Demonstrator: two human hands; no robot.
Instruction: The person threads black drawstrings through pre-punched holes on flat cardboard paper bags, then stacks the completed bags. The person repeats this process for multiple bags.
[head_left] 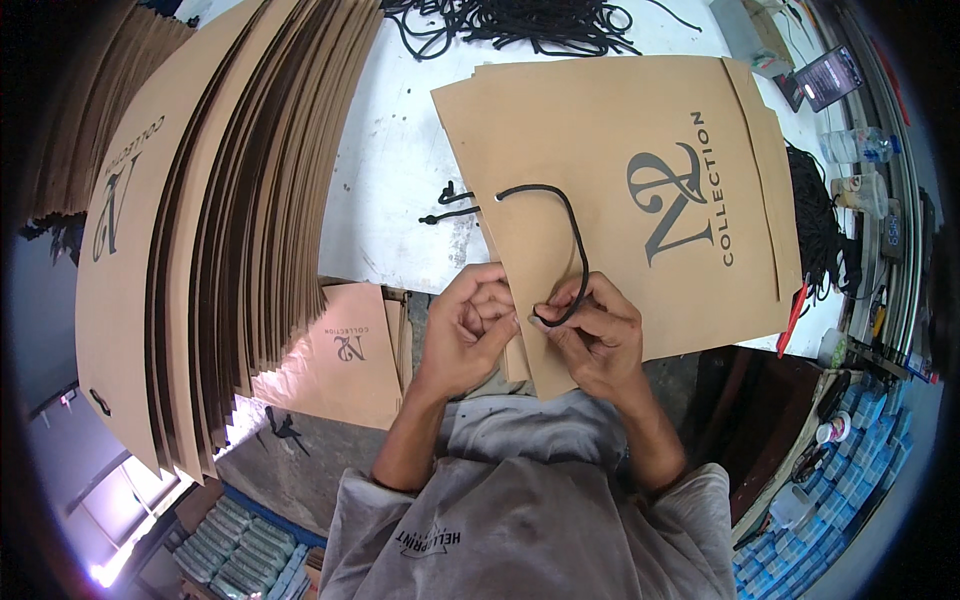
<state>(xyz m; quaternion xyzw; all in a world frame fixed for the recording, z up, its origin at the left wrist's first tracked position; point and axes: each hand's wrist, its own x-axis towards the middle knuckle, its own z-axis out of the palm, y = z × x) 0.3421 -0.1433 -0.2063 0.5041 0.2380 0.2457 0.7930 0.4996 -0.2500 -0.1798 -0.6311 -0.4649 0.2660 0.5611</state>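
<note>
A flat brown paper bag with dark printing lies on the table in front of me, its near edge reaching over the table's edge toward my body. A black cord comes out of a hole in the bag and loops down to my right hand, whose thumb and fingers pinch it close to the paper. My left hand is curled at the bag's left edge, fingertips against the paper and partly hidden behind it. Two knotted cord ends stick out past that edge.
A tall row of brown bags stands at the left. More black cords lie at the back and in a bundle at the right. A phone, a plastic bottle and a red tool are on the right.
</note>
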